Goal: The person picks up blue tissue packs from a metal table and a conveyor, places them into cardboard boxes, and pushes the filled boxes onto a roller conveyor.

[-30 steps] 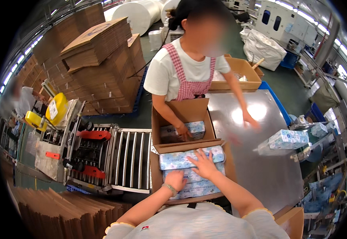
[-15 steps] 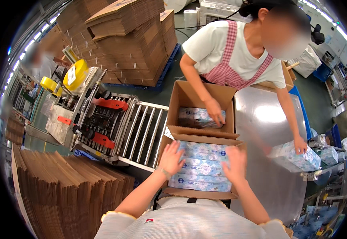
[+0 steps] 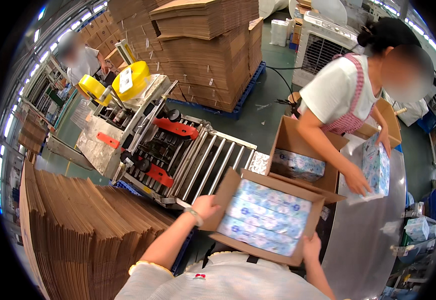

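Because the near box (image 3: 314, 220) sits askew in front of the person, loaded with blue-and-white packs (image 3: 265, 215) and open at the top, a lopsided grip looks like the main danger. The left hand (image 3: 206, 207) is bent against the left flap (image 3: 221, 202), its fingers partly hidden, so I cannot tell whether it pinches the cardboard or only presses on it; the right hand (image 3: 311, 248) is at the near right corner, its fingers partly hidden too, and its grip cannot be told either. If the left hand's pull came mainly through that flap, the crease could tear or fold, and that side might drop. Should one side rise faster, the packs could slide against the low wall and bulge it. The second box (image 3: 285, 135) stands close behind, its near flap beside the far edge of the loaded one, so a turn or push could snag the two and shove the half-filled box toward the co-worker, whose hands (image 3: 356, 182) are at a pack (image 3: 376, 170) over the metal surface (image 3: 363, 245). Toward the rollers (image 3: 213, 167), the outspread left flap could catch on the frame if it stayed out.
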Tool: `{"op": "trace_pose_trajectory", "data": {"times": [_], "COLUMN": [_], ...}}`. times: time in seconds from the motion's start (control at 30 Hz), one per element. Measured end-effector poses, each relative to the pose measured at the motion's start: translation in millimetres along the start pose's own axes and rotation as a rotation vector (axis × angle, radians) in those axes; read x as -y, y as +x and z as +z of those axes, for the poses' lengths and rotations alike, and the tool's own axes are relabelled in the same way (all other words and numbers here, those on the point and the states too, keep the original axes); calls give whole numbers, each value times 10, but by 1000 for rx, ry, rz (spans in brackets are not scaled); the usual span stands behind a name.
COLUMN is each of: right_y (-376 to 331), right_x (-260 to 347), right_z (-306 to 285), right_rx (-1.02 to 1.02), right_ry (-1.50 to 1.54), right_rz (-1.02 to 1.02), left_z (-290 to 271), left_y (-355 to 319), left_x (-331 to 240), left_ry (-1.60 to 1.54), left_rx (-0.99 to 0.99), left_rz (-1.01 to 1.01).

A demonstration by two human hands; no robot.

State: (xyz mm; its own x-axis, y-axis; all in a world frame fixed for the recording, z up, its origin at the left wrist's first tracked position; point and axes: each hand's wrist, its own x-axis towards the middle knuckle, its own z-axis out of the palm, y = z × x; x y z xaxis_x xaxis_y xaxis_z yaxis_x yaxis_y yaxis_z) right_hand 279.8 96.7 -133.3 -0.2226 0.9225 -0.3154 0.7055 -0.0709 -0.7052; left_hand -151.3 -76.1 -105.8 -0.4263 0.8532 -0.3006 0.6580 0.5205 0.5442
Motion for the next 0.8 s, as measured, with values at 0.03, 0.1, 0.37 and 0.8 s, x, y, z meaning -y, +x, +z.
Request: {"op": "trace_pose_trajectory", "data": {"times": [0.03,0.1,0.37,0.8], "right_y": [-11,-225,-17,479], "right_x": [-112,350,1578,1232], "right_z": [278,798,2180,2221], "right_rx": [14,132,463,90], "right_ry": [181,316,-767,-477], "right_rz": [-1,93,-802,-940], "left_z": [-347,-667,-787,-952], "left_y": [-12,-12,-341,855], "left_x": [8,477,1109,-56], "left_ry": [104,114,240,421], "left_rx": [2,-21,856,-514], "left_rz": [-26,-120,280,379]}}
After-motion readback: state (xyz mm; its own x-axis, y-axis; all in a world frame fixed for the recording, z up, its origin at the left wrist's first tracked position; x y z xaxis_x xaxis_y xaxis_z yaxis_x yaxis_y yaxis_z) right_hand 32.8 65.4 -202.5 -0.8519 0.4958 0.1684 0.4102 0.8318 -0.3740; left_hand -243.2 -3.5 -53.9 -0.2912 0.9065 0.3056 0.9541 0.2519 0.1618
